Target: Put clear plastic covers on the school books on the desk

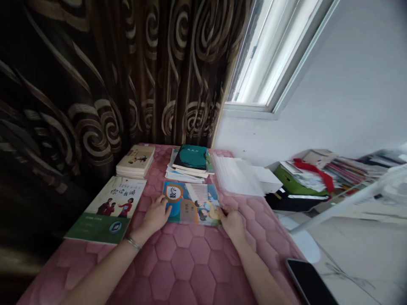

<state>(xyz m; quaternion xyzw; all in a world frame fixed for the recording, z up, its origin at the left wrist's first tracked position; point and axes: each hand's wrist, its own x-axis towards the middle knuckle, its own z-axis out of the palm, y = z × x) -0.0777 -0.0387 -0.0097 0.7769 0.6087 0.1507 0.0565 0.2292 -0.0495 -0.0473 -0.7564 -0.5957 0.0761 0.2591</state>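
A blue maths textbook (193, 204) lies on the pink padded table cover, turned sideways, with a cartoon of children on its front. At its left edge my left hand (156, 216), a bracelet on the wrist, grips it with curled fingers. The right edge is held by my right hand (232, 221), whose fingertips are partly hidden by the hand itself. Just behind stands a small pile topped by a dark teal book (192, 156). To the left lies a green and white book (110, 209) showing people in red.
A stack of beige books (136, 161) sits at the back left before a patterned curtain (152, 76). Clear plastic sleeves (237, 176) and a white box (267, 181) are at the back right. A phone (310, 279) lies at the right table edge, near a white stand (337, 207).
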